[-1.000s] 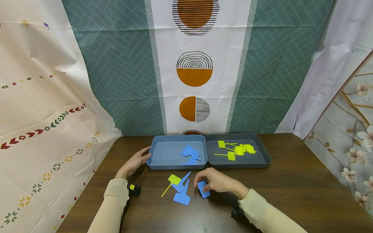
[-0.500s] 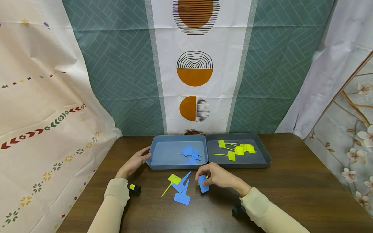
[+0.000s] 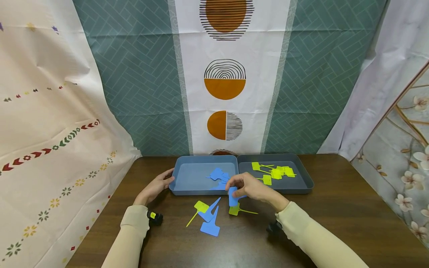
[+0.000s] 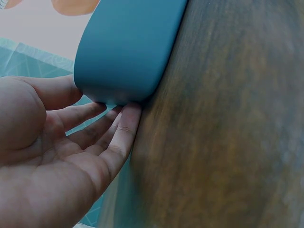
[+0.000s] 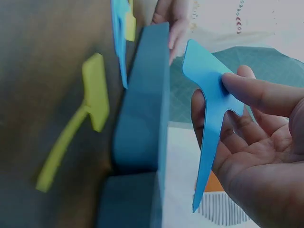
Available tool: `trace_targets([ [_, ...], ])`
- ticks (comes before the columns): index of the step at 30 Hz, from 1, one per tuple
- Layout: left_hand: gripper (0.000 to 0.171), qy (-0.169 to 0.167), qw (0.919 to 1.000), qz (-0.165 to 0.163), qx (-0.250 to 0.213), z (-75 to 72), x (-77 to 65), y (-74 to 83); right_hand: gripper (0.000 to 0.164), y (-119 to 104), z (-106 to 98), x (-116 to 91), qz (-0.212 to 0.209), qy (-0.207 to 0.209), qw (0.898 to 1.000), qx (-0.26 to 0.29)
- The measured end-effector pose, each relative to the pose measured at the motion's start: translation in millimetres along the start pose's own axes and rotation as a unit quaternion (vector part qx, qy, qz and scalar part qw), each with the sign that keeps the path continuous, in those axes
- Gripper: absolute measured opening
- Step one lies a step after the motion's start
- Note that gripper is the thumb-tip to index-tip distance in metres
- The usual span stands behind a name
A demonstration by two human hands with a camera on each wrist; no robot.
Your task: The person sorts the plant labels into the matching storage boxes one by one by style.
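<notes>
My right hand (image 3: 249, 187) pinches a blue T-shaped plant label (image 5: 209, 95) between thumb and fingers. In the right wrist view its pointed stem hangs downward. The head view has this label raised near the front rims of the trays. Just below it a yellow plant label (image 3: 234, 209) lies on the table. My left hand (image 3: 155, 188) touches the left end of the blue tray (image 3: 189, 176), fingertips against its outer wall (image 4: 128, 52). Left of the right hand, two blue labels (image 3: 210, 227) and a yellow label (image 3: 201, 206) lie together on the table.
Several blue labels (image 3: 218, 175) lie inside the blue tray. A dark grey tray (image 3: 303, 184) stands beside it on the right, with several yellow labels (image 3: 277, 172) in it. A patterned curtain (image 3: 224, 89) hangs behind the wooden table (image 3: 335, 208).
My right hand has lifted the blue label off the table and moved it forward toward the trays, uncovering the yellow label beneath. My left hand stays at the tray's end.
</notes>
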State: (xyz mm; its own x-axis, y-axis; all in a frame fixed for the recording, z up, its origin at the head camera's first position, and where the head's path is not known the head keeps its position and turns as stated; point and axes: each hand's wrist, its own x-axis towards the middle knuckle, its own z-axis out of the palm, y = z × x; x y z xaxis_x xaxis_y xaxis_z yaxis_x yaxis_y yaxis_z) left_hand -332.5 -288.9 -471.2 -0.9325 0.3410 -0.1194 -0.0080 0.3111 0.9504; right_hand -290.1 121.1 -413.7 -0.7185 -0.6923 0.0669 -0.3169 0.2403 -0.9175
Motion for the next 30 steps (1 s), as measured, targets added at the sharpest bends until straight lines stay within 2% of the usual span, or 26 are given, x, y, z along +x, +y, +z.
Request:
trace_targets([
  [6,0.062,0.001,1.0000,0.000,0.002,-1.7,0.4,-0.8,0.020,-17,-19,17,0.004,0.024,1.000,0.003],
  [12,0.061,0.001,1.0000,0.000,0.000,-2.3,1.0,-1.7,0.026,-30,-28,33,0.004,0.040,0.999,-0.004],
  [18,0.061,0.001,1.0000,0.001,0.002,-1.7,1.1,-1.2,0.027,-35,-31,48,0.014,0.047,0.998,-0.025],
  [25,0.061,0.001,1.0000,0.003,0.004,-1.6,1.3,-2.0,0.025,-33,-31,65,0.025,0.046,0.998,-0.019],
  [30,0.061,0.002,1.0000,0.002,0.008,-1.0,1.2,-1.9,0.026,-32,-29,77,0.036,0.053,0.997,-0.033],
])
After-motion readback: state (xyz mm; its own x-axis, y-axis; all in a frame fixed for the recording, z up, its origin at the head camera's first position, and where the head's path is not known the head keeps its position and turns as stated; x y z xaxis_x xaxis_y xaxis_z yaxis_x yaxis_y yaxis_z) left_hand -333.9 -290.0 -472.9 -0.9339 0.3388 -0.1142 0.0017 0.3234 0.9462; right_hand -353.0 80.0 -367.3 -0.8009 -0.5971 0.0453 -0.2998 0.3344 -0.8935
